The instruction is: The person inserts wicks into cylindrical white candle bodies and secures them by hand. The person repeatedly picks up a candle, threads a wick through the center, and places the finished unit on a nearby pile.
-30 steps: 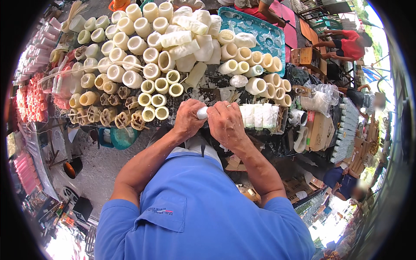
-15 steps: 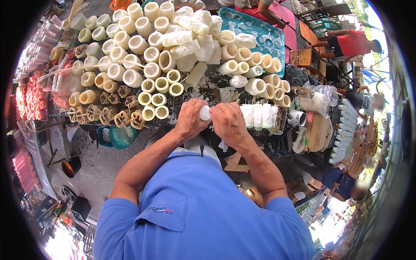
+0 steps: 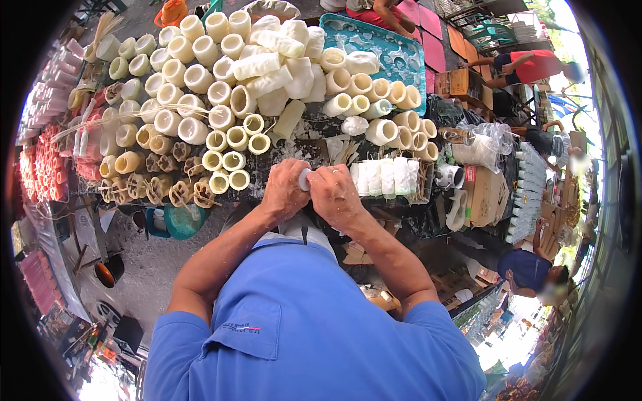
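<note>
Head view: at the near edge of the bench [image 3: 257,162], left hand [image 3: 284,190] and right hand [image 3: 336,195] pinch a small white piece [image 3: 304,180]; cream cups [image 3: 193,131] crowd toward the far edge.

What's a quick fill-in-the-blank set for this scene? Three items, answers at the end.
1. The small pale piece is held ____ the left hand and the right hand.
2. The colour of the wearer's shirt is ____.
3. The row of white pieces lies to the ____ of both hands.

Missing words: between; blue; right
</note>
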`<move>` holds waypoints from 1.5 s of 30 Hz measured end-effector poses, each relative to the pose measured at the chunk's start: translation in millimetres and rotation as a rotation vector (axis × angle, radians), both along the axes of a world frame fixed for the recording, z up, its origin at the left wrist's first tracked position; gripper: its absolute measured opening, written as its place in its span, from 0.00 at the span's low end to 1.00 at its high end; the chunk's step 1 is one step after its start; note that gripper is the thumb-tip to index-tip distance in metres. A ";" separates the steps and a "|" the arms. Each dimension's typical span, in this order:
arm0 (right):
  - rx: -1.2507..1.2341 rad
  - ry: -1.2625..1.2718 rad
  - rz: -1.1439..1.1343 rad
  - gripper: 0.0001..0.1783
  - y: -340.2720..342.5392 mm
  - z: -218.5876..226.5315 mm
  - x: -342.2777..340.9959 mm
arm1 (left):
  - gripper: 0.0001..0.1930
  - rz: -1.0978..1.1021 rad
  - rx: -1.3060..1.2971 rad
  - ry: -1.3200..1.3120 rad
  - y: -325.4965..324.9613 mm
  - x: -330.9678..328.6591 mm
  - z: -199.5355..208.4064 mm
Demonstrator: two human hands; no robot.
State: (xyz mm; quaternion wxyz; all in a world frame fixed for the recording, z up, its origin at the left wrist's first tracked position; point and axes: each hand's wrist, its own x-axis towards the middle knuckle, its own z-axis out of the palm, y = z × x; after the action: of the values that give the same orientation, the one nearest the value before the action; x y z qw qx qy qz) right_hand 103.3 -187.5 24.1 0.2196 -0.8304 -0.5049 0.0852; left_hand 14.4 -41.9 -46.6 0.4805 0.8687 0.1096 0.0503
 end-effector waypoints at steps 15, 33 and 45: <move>-0.071 0.011 0.005 0.04 -0.5 3.3 -2.0 | 0.20 0.008 0.015 -0.043 -2.4 -6.3 -4.6; -0.171 -0.144 0.040 0.05 -2.4 9.8 -0.5 | 0.29 -0.073 -0.001 -0.030 -2.5 -22.0 -13.2; -0.133 0.010 0.053 0.03 12.8 15.8 0.5 | 0.23 -0.121 0.077 0.018 5.7 -23.6 -12.6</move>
State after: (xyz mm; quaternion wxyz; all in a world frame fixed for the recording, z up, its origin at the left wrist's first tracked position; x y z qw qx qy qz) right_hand 103.8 -174.7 39.9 0.1642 -0.8292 -0.5186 0.1285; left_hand -9.2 -36.2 -59.2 0.4477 0.8920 0.0594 0.0177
